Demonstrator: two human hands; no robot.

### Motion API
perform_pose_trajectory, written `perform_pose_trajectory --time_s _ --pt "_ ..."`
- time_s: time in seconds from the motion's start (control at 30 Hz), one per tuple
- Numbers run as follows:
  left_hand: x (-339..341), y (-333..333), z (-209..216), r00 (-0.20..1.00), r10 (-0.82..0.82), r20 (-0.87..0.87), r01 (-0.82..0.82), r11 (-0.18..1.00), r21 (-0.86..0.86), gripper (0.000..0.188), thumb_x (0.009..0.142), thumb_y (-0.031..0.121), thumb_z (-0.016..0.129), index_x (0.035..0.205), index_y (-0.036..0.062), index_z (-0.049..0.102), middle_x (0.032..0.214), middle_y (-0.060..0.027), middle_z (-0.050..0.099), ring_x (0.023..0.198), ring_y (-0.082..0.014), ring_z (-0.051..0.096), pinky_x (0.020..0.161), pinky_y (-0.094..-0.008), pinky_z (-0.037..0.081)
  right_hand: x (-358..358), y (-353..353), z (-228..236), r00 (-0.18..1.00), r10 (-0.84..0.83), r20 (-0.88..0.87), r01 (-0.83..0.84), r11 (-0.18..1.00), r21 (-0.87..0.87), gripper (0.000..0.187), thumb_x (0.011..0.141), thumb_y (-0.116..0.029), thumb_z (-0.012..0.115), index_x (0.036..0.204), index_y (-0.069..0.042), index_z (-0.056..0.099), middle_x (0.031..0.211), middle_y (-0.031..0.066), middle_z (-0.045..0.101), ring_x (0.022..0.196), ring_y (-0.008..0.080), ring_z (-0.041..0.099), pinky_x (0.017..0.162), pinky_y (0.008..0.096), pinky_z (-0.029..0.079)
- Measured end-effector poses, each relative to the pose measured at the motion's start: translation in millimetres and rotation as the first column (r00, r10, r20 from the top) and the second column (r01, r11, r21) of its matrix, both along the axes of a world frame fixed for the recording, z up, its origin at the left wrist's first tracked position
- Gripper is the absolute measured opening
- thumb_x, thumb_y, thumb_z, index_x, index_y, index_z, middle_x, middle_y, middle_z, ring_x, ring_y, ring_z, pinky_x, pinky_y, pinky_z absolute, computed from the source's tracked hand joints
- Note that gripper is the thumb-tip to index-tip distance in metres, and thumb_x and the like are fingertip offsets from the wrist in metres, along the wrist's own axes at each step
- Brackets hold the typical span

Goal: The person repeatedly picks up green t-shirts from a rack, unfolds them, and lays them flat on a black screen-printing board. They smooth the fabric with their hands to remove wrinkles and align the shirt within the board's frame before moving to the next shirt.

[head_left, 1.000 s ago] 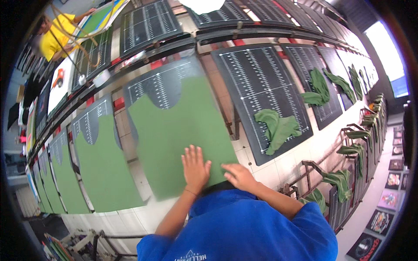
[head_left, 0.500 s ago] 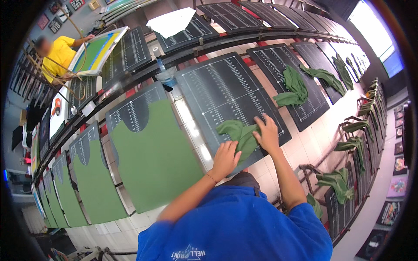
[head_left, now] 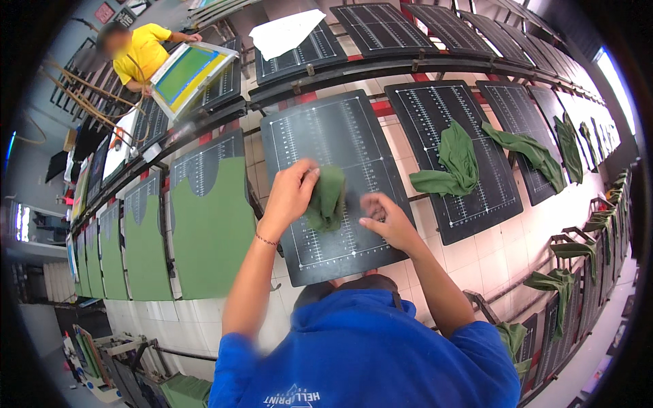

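Observation:
A black printing board [head_left: 391,183] with white ruled markings lies in front of me. Over its left half, my left hand [head_left: 291,194] grips the top of a crumpled green fabric piece [head_left: 329,197] between thumb and fingers. The cloth hangs bunched and slightly blurred, its lower end over the board. To the right of it, my right hand [head_left: 389,223] is apart from the fabric, fingers loosely curled with a gap to the thumb and nothing seen between them.
Flat green shirt panels [head_left: 214,238] cover boards on the left. Another crumpled green cloth [head_left: 454,163] lies on the board to the right, with more beyond. Across the rail, a person in yellow [head_left: 146,51] holds a printing screen [head_left: 187,78]. A white sheet [head_left: 286,35] lies on a far board.
My left hand has moved up and left with the fabric, which is now gathered and hanging. My right hand has let go of it. The yellow-clad person's screen has shifted, and my view has turned.

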State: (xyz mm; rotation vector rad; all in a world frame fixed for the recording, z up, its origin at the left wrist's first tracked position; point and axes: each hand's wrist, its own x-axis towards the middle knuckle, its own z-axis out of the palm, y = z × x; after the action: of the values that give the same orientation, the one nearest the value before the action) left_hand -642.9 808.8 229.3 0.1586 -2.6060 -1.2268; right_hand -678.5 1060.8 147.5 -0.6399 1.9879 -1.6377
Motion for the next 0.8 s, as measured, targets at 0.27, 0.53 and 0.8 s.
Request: perform_pose_trajectory --time_s 0.27,0.53,0.8 --pt "7 8 34 0.987 -0.104 0.121 0.099 0.994 0.048 0.02 0.095 0.019 0.061 0.103 0.0002 0.065 0.075 -0.0191 0.065 0.062 -0.0302 0.062 0.06 -0.0381 0.046 -10 -49 -13 0.882 0.054 -0.468 0.042 0.981 0.192 0.054 0.089 -0.027 0.072 0.133 0.0 0.055 0.117 0.0194 0.066 0.109 0.0386 0.063 0.097 0.0459 0.048" --pt "28 6 -98 0.904 -0.426 0.041 0.212 0.528 0.823 0.049 0.105 0.038 0.05 0.143 0.008 0.046 0.141 -0.0115 0.051 0.13 -0.0185 0.048 0.107 -0.0392 0.042 -46 -42 124 0.896 0.184 0.403 0.095 0.809 -0.58 0.04 0.104 -0.033 0.047 0.094 0.003 0.062 0.08 0.0136 0.067 0.076 0.0261 0.069 0.075 0.036 0.055" --pt "70 95 -143 0.89 -0.439 -0.125 0.034 -0.208 0.978 0.055 0.105 0.04 0.05 0.144 0.0023 0.04 0.139 -0.0147 0.055 0.125 -0.0235 0.055 0.105 -0.0381 0.046 -111 -37 -11 0.923 -0.149 0.356 0.128 0.988 0.081 0.055 0.101 -0.056 0.048 0.124 -0.007 0.058 0.109 0.0046 0.066 0.094 0.0153 0.062 0.083 0.0328 0.05"
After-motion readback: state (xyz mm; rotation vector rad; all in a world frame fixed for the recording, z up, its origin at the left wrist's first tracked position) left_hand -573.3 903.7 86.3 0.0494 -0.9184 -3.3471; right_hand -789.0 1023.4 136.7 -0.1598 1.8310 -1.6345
